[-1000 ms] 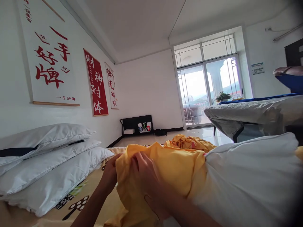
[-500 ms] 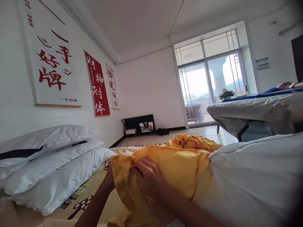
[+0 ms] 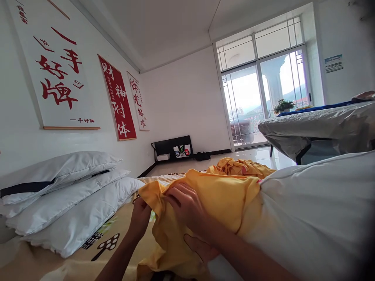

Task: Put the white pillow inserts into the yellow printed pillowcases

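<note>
A yellow cloth point(image 3: 219, 199) lies bunched in front of me, its edge raised between my hands. My left hand point(image 3: 141, 214) is closed on the left end of this edge, with its fingertips partly behind the fabric. A short way to the right, my right hand point(image 3: 186, 201) pinches the same edge between thumb and fingers. The lower part of the cloth hangs in folds toward me, beside a bare foot point(image 3: 200, 248). Its right side meets a broad white fabric point(image 3: 316, 203). Farther back lies a crumpled yellow heap point(image 3: 234, 167).
White pillows point(image 3: 73, 210) are stacked at left on a beige patterned bedspread point(image 3: 117, 249). A plastic-covered table point(image 3: 310, 127) stands at right, with a potted plant point(image 3: 283, 105) and another person's hand point(image 3: 365, 95). A low black rack point(image 3: 172, 147) stands by the far wall.
My left hand has come out from behind the cloth and shows more now. The raised edge has shifted slightly, and the right hand keeps its pinch. The camera view has tilted a little.
</note>
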`<state>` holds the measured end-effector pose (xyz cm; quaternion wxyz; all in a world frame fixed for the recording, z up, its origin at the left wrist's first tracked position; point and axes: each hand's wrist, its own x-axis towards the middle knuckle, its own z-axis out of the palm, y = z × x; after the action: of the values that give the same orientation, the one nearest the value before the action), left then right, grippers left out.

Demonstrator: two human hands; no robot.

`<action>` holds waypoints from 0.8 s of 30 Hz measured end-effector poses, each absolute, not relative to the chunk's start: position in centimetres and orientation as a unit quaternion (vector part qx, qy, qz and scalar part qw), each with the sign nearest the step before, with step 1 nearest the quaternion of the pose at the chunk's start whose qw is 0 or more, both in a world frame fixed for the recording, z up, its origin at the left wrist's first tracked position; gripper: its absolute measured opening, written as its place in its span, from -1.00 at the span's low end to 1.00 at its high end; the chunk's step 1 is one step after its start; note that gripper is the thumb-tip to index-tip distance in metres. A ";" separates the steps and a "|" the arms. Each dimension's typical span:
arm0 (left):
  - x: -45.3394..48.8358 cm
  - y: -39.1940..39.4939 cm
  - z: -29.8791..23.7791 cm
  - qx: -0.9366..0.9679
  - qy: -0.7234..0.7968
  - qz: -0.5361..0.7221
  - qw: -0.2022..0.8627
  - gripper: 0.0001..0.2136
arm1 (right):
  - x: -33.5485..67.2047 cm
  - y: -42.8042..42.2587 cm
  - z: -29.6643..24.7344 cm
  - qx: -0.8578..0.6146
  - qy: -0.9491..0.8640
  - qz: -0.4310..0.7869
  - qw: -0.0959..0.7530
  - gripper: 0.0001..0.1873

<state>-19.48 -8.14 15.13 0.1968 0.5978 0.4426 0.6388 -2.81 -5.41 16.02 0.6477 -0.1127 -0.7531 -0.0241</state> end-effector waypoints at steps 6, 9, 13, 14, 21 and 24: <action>-19.1 -8.5 15.2 0.619 0.393 0.626 0.266 -0.63 | -2.6 -5.4 16.0 -0.121 -0.771 0.043 0.623 -0.78; -18.7 -8.4 15.6 0.587 0.445 0.624 0.260 -0.58 | -2.0 -5.7 16.7 -0.118 -0.810 0.042 0.572 -0.72; -18.5 -8.4 16.0 0.565 0.465 0.620 0.283 -0.59 | -0.2 -5.7 18.9 -0.161 -0.819 -0.030 0.550 -0.67; -18.6 -8.4 16.1 0.566 0.464 0.616 0.291 -0.59 | 0.3 -5.6 19.4 -0.186 -0.813 -0.071 0.547 -0.62; -19.4 -8.7 17.0 0.573 0.538 0.612 0.092 -0.60 | 3.7 -3.3 20.7 -0.414 -0.811 -0.175 0.375 -0.74; -19.8 -8.4 17.3 0.579 0.559 0.594 0.015 -0.62 | 4.5 -2.3 20.3 -0.491 -0.780 -0.161 0.352 -0.68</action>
<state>-19.83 -8.38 17.31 0.0150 0.5787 0.5587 0.5939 4.45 -2.28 20.35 0.3523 -0.4915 -0.7800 -0.1608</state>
